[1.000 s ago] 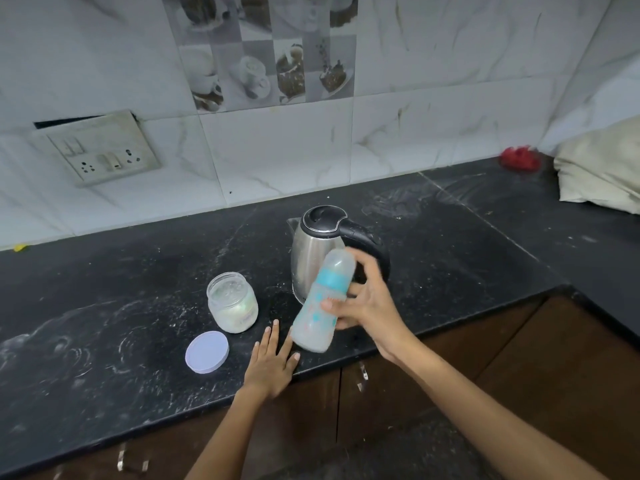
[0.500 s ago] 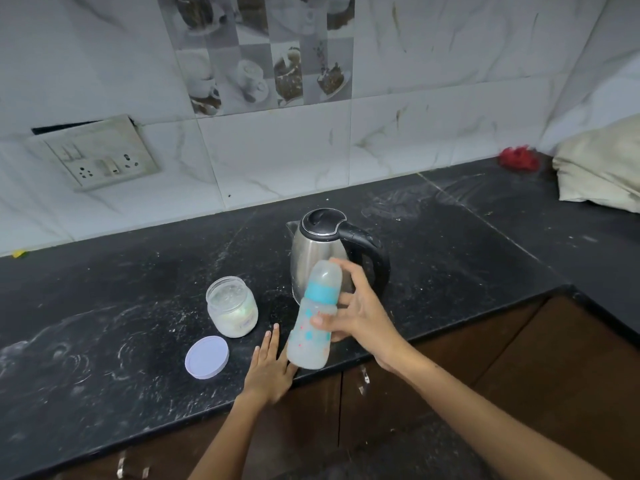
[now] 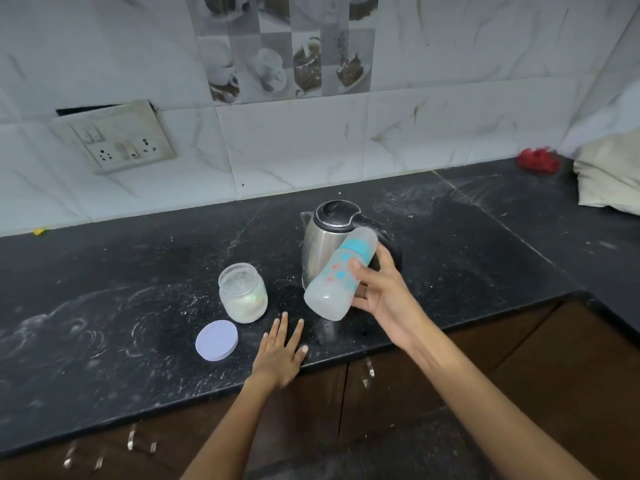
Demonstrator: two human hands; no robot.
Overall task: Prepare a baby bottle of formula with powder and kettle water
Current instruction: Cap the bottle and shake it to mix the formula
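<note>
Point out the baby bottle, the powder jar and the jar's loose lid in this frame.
baby bottle (image 3: 334,282): head view, on the printed middle of its tilted body.
powder jar (image 3: 243,293): head view, on the glass side wall.
lid (image 3: 216,340): head view, on its flat lilac top, lying on the counter.

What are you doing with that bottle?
A person is making baby formula. The right hand holds the capped baby bottle tilted in the air, in front of the steel kettle. The left hand lies flat on the black counter. The powder jar stands open, its lid lying beside it.
</note>
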